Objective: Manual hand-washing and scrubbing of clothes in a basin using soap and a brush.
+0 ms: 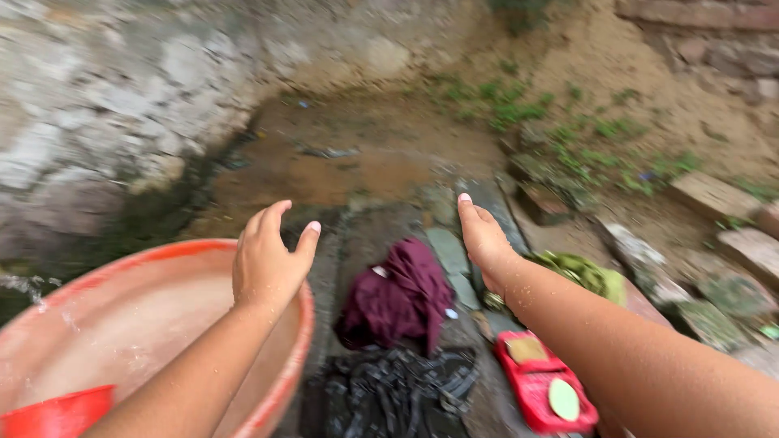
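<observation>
My left hand (268, 258) hovers over the far rim of a large red tub (302, 341), fingers apart and holding nothing. My right hand (484, 241) is stretched out flat above the wet stone slab, also empty. Between and below the hands lies a crumpled maroon cloth (402, 296). In front of it, nearer me, sits a dark wet cloth (398, 393). Both forearms look wet.
A red soap tray (542, 385) with a bar and a green round piece lies under my right forearm. A green cloth (586, 274) sits to the right. A small red scoop (57, 414) rests in the tub. Muddy ground, a puddle, bricks (714, 195) and a rough wall surround the slab.
</observation>
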